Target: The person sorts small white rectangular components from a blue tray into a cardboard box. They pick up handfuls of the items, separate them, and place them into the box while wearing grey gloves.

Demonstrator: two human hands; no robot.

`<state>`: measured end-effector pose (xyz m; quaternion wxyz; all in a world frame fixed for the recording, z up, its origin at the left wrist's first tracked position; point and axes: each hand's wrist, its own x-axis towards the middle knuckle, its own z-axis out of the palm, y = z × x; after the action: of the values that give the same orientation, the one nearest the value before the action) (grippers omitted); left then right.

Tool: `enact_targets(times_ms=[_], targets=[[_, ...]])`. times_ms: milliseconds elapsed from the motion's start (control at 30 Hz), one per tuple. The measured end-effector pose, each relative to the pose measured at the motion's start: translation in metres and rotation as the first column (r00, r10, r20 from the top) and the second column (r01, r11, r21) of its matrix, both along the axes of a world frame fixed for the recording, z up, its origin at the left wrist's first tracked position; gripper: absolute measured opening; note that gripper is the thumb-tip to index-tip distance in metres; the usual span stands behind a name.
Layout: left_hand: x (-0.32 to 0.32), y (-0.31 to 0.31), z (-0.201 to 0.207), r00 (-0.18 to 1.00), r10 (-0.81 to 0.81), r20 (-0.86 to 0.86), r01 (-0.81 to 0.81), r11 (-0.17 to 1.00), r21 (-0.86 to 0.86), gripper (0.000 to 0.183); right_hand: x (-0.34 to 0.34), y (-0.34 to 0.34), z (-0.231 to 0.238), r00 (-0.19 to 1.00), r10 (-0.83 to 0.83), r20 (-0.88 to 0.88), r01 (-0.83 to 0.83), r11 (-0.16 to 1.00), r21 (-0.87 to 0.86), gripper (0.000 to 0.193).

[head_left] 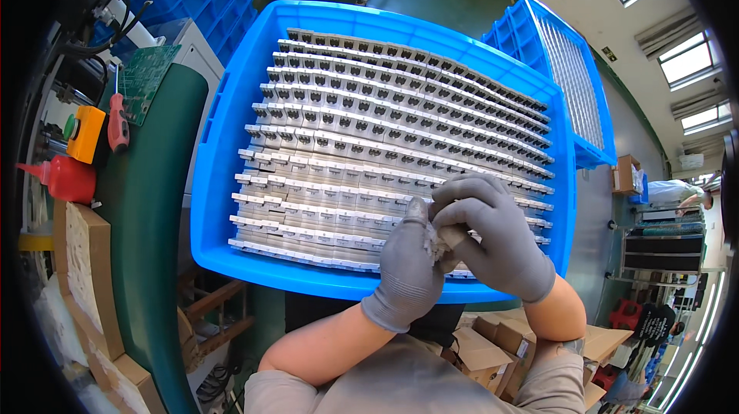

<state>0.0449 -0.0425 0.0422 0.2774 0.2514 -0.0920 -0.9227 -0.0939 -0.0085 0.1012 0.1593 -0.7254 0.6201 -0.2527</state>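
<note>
A large blue plastic bin [218,175] stands in front of me, packed with rows of small white modules [331,125]. The far rows show black parts on their faces; the near rows show plain pale ones. Both my hands wear grey knit gloves and meet above the bin's near right part. My left hand [406,275] is closed with the thumb up. My right hand [496,241] is closed against it, fingers bent over. Between them shows a small whitish piece [439,244], mostly hidden by the fingers, so its kind is unclear.
Left of the bin, a green-topped bench [150,206] holds a red-handled screwdriver [118,123], a green circuit board [146,83], an orange button box [86,134] and a red bottle [71,177]. Another filled blue bin [589,154] stands far right. Open cardboard boxes [481,356] lie beside me.
</note>
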Motion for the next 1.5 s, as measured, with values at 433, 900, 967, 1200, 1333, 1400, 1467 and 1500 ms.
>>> enact_targets(times_ms=[433, 900, 967, 1200, 1333, 1400, 1467, 1500], targets=[[0.005, 0.000, -0.008, 0.997, -0.011, -0.076, 0.009, 1.000, -0.020, 0.050, -0.012, -0.005, -0.007, 0.992, 0.046, 0.120, -0.023, 0.982, -0.185, 0.020], [0.017, -0.006, -0.006, 1.000, 0.004, -0.019, -0.003, 0.998, 0.058, 0.050, -0.022, -0.057, -0.035, 0.965, -0.252, 0.077, 0.258, 0.962, -0.087, 0.011], [0.020, -0.007, -0.008, 1.000, -0.013, -0.027, 0.014, 0.998, 0.054, 0.051, -0.027, -0.056, -0.044, 0.955, -0.293, -0.037, 0.293, 0.956, -0.011, 0.014], [0.022, -0.005, -0.012, 0.996, -0.012, -0.091, 0.017, 0.998, 0.055, 0.050, -0.030, -0.053, -0.054, 0.937, -0.319, -0.144, 0.327, 0.944, 0.037, 0.008], [0.021, -0.005, -0.013, 0.996, -0.013, -0.093, 0.017, 0.999, 0.049, 0.050, -0.031, -0.053, -0.056, 0.949, -0.292, -0.117, 0.298, 0.953, 0.044, 0.008], [0.022, -0.006, -0.011, 0.996, -0.018, -0.087, 0.022, 0.998, 0.051, 0.051, -0.031, -0.053, -0.057, 0.950, -0.291, -0.118, 0.296, 0.955, 0.031, 0.007], [0.022, -0.006, -0.010, 0.997, -0.022, -0.077, 0.026, 0.998, 0.049, 0.051, -0.031, -0.053, -0.054, 0.951, -0.299, -0.075, 0.302, 0.953, 0.027, 0.007], [0.022, -0.006, -0.010, 0.997, -0.024, -0.070, 0.027, 0.999, 0.046, 0.051, -0.031, -0.053, -0.054, 0.952, -0.302, -0.053, 0.304, 0.952, 0.024, 0.006]])
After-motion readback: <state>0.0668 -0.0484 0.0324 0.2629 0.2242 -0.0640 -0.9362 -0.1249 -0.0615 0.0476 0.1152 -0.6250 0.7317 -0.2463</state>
